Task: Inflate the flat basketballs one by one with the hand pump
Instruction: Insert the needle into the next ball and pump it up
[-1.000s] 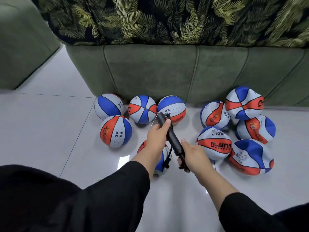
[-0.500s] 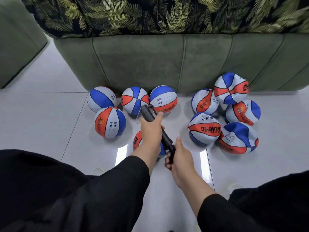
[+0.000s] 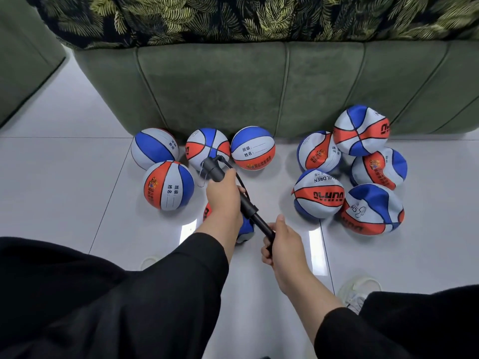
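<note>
- The hand pump [image 3: 230,194] is a black, smooth cylinder, and you hold it slanted above the floor in the middle of the view; its thicker barrel end points toward the sofa and its thin rod runs down toward you.
- A thin black hose [image 3: 239,181] curves from the barrel's far end and goes down behind your left hand.
- Your left hand [image 3: 224,196] grips the barrel, with the fingers wrapped round it.
- Your right hand [image 3: 283,242] grips the handle end of the rod; the fingers are curled round it and the thumb lies straight along the top.
- Under your left forearm lies the ball at the pump [image 3: 245,228], red and blue, mostly hidden; you cannot tell how full it is.
- To the left, four round balls [image 3: 168,186] stand with smooth, tight panels of blue, red and pale grey.
- To the right, five flat balls [image 3: 372,209] lie crowded and touching, with dented, wrinkled skins.
- The floor [image 3: 64,177] is glossy pale tile.
- Behind the balls stands a green sofa [image 3: 259,86] of soft, stitched fabric, with a leaf-print cover [image 3: 259,19] above.
</note>
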The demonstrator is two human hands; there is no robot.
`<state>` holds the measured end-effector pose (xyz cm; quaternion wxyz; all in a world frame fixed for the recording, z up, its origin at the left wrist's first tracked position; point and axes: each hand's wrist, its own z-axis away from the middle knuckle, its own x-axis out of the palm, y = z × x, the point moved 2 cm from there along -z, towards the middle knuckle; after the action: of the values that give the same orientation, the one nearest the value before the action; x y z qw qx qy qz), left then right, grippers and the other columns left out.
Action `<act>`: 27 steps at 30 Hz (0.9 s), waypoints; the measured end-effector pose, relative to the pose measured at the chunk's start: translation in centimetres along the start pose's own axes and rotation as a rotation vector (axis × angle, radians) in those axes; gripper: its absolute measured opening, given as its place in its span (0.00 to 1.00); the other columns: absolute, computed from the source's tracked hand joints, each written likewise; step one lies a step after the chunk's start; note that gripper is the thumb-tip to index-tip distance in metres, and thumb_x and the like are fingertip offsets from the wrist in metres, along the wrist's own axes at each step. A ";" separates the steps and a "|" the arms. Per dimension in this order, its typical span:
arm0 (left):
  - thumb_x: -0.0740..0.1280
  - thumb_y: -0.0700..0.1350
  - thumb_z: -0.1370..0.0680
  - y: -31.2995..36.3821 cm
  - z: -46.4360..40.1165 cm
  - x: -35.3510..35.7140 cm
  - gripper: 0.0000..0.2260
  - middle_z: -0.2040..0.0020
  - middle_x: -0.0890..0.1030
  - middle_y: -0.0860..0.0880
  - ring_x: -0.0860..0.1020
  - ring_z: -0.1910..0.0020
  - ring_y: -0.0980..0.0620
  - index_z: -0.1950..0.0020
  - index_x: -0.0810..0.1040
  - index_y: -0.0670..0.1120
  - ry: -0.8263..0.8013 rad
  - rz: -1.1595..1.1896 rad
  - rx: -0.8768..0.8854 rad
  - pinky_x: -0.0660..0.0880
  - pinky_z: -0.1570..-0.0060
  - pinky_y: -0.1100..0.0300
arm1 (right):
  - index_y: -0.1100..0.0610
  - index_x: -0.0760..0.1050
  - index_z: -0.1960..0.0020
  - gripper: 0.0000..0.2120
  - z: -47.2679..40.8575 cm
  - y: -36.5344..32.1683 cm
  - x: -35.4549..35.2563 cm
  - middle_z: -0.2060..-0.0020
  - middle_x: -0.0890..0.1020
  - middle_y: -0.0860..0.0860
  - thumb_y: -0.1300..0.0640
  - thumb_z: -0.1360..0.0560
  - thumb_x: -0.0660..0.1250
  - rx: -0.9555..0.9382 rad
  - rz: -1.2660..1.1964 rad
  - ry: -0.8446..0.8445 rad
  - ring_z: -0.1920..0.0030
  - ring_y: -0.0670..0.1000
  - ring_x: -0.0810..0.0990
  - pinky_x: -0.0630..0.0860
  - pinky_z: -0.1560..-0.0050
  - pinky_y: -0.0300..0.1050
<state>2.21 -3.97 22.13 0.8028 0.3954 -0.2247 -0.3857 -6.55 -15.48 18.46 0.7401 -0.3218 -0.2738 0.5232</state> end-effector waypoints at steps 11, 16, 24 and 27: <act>0.65 0.45 0.20 -2.7 1.7 1.6 0.08 0.66 0.79 0.46 0.76 0.69 0.49 0.43 0.75 0.44 -0.006 -0.005 -0.014 0.75 0.64 0.56 | 0.62 0.76 0.51 0.26 -1.6 -1.5 0.8 0.69 0.74 0.55 0.42 0.14 0.52 -0.037 0.020 0.053 0.74 0.51 0.69 0.67 0.71 0.45; 0.67 0.47 0.20 -1.5 -0.6 1.1 0.08 0.67 0.77 0.47 0.75 0.69 0.50 0.42 0.75 0.46 0.018 0.082 -0.075 0.75 0.66 0.59 | 0.60 0.76 0.53 0.23 -2.1 -1.3 1.2 0.69 0.73 0.54 0.42 0.15 0.54 -0.112 0.138 0.054 0.72 0.53 0.71 0.69 0.67 0.48; 0.65 0.46 0.20 -2.7 -0.7 0.9 0.07 0.71 0.76 0.47 0.75 0.75 0.51 0.44 0.74 0.45 0.008 0.047 -0.104 0.75 0.69 0.60 | 0.59 0.74 0.59 0.30 -2.3 0.2 0.8 0.68 0.77 0.54 0.32 0.20 0.55 -0.172 0.299 0.128 0.66 0.57 0.75 0.74 0.61 0.53; 0.64 0.45 0.21 -3.2 0.9 1.8 0.07 0.68 0.77 0.45 0.73 0.75 0.51 0.45 0.75 0.44 0.001 -0.007 -0.067 0.72 0.75 0.65 | 0.59 0.72 0.63 0.34 -2.5 0.0 0.6 0.69 0.76 0.56 0.27 0.25 0.54 -0.138 0.218 0.148 0.68 0.56 0.73 0.72 0.63 0.52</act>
<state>1.31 -7.09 20.16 0.8145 0.3693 -0.2097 -0.3954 -4.53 -15.36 16.92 0.6733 -0.4376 -0.2172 0.5549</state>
